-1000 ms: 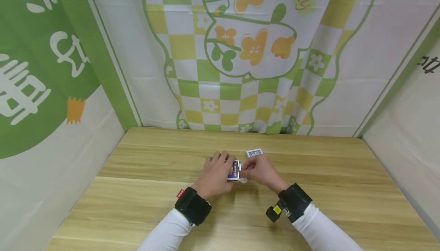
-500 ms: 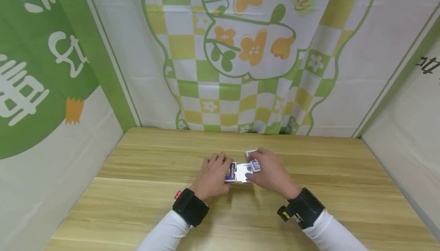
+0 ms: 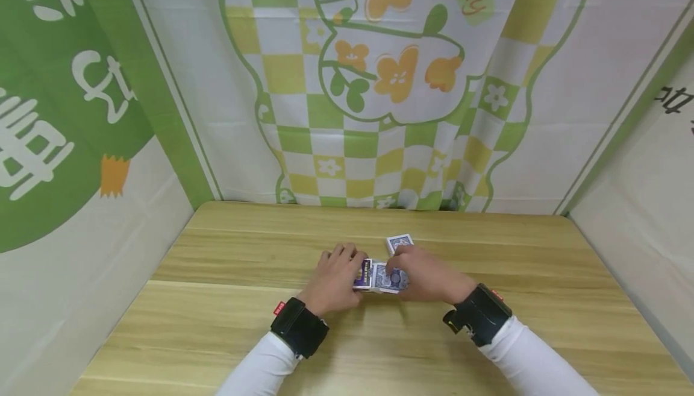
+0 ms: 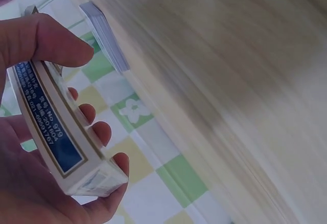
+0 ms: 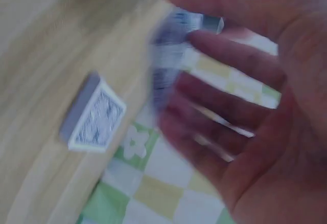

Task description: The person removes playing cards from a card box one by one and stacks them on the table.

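1. Card box [image 3: 364, 274], purple with a white border on top, lies nearer the person than the loose deck [image 3: 400, 241] and to its left; I cannot tell whether it touches the counter [image 3: 488, 245].
2. Its long axis runs side to side, roughly along the counter's back edge; the right end points past the near side of the loose deck.
3. From that end, blue-backed cards [image 3: 382, 278] project in line with the box, just in front of the loose deck.
4. Left hand [image 3: 333, 281], left of the loose deck, is clamped on the box, thumb on the near side, fingers on the far side.
5. Right hand [image 3: 431, 276], right and near of the loose deck, has thumb and fingers closed about the projecting cards, blurred in its wrist view.
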`<state>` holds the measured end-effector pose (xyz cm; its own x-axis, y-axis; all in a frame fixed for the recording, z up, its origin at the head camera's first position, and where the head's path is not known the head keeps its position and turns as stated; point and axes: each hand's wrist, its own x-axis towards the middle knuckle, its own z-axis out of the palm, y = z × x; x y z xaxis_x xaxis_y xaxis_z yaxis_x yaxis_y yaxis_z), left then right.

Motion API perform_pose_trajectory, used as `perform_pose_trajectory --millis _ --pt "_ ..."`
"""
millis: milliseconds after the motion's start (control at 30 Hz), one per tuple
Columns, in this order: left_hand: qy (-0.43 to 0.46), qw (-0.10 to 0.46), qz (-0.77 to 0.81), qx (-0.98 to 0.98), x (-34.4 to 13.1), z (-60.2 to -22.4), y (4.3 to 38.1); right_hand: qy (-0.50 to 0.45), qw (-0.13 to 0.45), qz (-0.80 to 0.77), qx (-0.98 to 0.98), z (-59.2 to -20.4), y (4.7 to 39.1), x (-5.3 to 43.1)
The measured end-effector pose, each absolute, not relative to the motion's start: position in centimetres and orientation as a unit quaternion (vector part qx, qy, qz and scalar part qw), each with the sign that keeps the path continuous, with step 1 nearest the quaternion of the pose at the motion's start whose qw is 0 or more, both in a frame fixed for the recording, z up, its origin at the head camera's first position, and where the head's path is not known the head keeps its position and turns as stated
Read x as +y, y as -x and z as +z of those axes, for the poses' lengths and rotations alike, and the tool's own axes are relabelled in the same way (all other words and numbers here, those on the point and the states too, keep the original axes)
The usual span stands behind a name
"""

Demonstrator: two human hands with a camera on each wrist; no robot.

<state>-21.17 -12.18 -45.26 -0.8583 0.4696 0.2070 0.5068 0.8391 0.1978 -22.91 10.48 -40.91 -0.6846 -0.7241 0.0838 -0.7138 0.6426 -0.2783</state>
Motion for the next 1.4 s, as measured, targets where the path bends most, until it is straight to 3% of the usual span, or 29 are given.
perform_pose_trajectory --millis 233,467,833,1400 --pt "0.238 0.068 -0.133 -0.960 -12.6 -45.3 21.2 0.258 0.015 -0.142 0.955 -40.4 25.1 12.4" --pt "0.243 0.067 -0.124 -0.960 -12.2 -45.5 21.3 0.142 -0.012 -0.164 0.976 -42.4 27.2 11.6" --pt "0.241 0.066 -0.117 -0.961 -12.0 -45.3 21.2 0.081 -0.015 -0.206 0.975 -44.2 28.3 9.8" --pt "0.243 0.073 -0.116 -0.960 -12.2 -45.4 21.0 0.075 -0.009 -0.209 0.975 -45.1 28.4 9.6"
